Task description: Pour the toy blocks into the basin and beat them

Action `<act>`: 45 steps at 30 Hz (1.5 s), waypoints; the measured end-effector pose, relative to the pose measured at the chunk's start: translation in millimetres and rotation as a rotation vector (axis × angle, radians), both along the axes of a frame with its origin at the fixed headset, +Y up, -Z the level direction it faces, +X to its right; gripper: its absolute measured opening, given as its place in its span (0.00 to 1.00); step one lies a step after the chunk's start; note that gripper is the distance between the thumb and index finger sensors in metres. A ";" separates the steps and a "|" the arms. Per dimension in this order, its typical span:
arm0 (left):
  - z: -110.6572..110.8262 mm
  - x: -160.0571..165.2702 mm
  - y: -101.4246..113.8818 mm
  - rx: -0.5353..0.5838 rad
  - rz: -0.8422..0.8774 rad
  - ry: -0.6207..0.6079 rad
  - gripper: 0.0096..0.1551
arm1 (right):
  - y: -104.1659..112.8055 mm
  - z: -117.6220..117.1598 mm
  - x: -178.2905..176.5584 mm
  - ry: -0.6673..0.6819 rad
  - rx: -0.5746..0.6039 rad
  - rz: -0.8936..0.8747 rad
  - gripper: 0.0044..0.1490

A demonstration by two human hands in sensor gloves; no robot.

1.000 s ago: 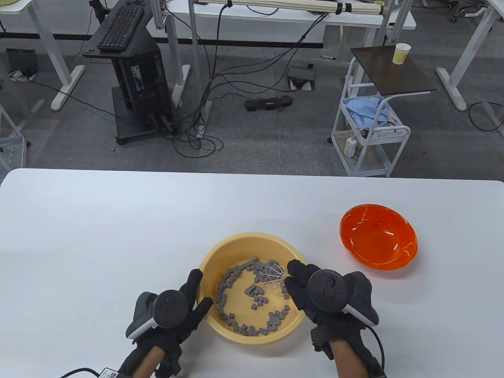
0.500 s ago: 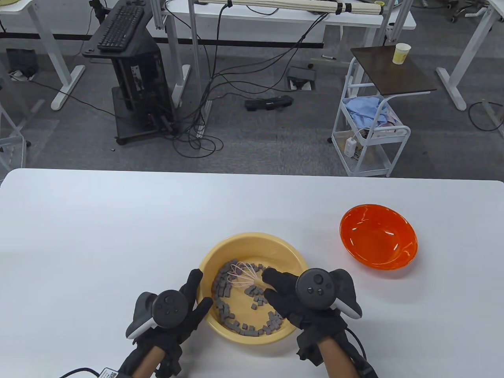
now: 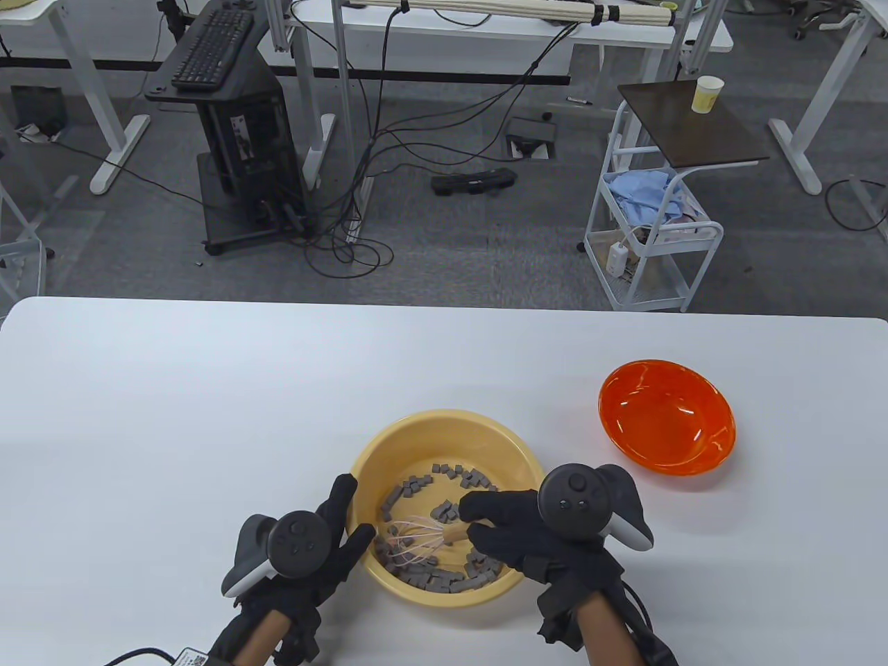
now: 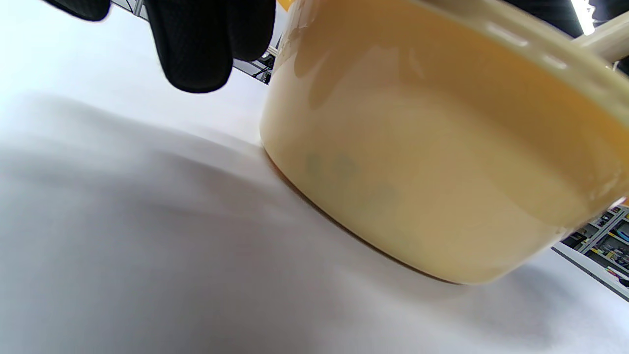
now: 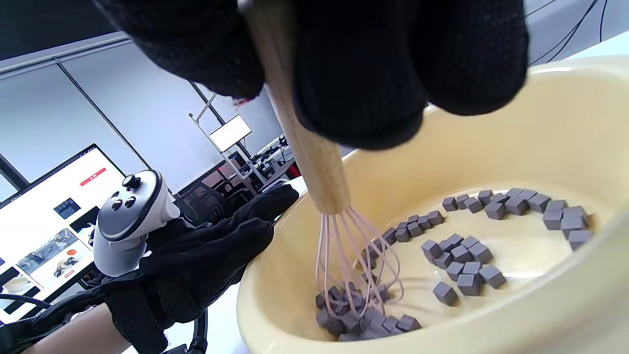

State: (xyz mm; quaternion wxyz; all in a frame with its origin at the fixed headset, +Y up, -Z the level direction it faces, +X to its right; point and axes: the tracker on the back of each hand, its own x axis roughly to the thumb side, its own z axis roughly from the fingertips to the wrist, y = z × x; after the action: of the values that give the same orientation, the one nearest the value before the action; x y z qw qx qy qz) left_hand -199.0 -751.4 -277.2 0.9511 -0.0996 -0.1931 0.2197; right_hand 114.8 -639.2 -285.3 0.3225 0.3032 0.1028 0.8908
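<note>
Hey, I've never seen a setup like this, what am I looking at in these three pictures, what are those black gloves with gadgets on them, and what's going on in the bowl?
There is no robot here: a person wears black sensor gloves, with a tracker strapped to the back of each hand. One picture looks down at the white table; the other two come from cameras on the wrists. On the table stand a round yellow plastic basin holding small grey toy blocks and, apart from it, an empty orange bowl. The right hand grips the wooden handle of a pink wire whisk, whose wires are down among the blocks. The left hand rests against the basin's outer wall, apparently steadying it.
</note>
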 end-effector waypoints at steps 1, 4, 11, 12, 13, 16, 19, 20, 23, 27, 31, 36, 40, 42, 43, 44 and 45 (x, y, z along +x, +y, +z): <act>0.0 0.0 0.0 0.000 0.000 0.000 0.46 | 1.7 0.5 1.2 -0.004 0.006 0.004 0.29; 0.0 0.0 0.0 0.000 0.000 0.000 0.46 | 8.8 2.9 5.8 -0.022 0.035 0.021 0.28; 0.0 0.0 0.0 0.000 0.000 0.000 0.46 | 23.3 10.2 13.0 -0.074 0.091 0.091 0.28; 0.0 0.0 0.0 0.000 0.000 0.000 0.46 | 25.1 11.3 14.1 -0.089 0.101 0.111 0.28; 0.0 0.0 0.0 0.000 0.000 0.000 0.46 | 26.9 12.2 15.1 -0.102 0.112 0.125 0.28; 0.0 0.0 0.0 0.000 0.000 0.000 0.46 | 30.4 14.4 17.2 -0.137 0.146 0.165 0.28; 0.0 0.0 0.0 0.000 0.000 0.000 0.46 | 31.3 14.9 17.8 -0.157 0.172 0.187 0.28; 0.0 0.0 0.0 0.000 0.000 0.000 0.46 | 31.5 15.0 17.6 -0.165 0.182 0.197 0.28; 0.0 0.0 0.0 0.000 0.000 0.000 0.46 | 32.2 16.0 16.9 -0.194 0.219 0.223 0.27; 0.0 0.0 0.0 0.000 0.000 0.000 0.46 | 32.4 16.4 17.0 -0.227 0.254 0.249 0.27; 0.0 0.0 0.0 0.000 0.000 0.000 0.46 | 31.6 16.4 16.9 -0.269 0.298 0.268 0.27; 0.0 0.0 0.0 0.000 0.000 0.000 0.46 | 25.8 13.8 13.9 -0.305 0.334 0.301 0.27; 0.0 0.0 0.0 0.000 0.000 0.000 0.46 | 17.9 10.6 11.2 -0.347 0.331 0.331 0.28; 0.0 0.0 0.0 0.000 0.000 0.000 0.46 | 12.8 7.9 10.9 -0.350 0.309 0.356 0.30; 0.0 0.0 0.0 0.000 0.000 0.000 0.46 | 10.7 6.5 11.2 -0.344 0.297 0.352 0.31; 0.0 0.0 0.0 0.000 0.000 0.000 0.46 | 8.8 5.3 11.4 -0.338 0.277 0.340 0.32; 0.0 0.0 0.0 0.000 0.000 0.000 0.46 | 7.6 4.5 11.4 -0.333 0.260 0.331 0.34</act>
State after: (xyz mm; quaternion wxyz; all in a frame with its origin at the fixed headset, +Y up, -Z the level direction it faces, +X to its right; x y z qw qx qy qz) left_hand -199.0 -751.4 -277.2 0.9511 -0.0996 -0.1931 0.2197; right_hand 126.3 -631.6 -280.8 0.1433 0.1703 -0.0190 0.9747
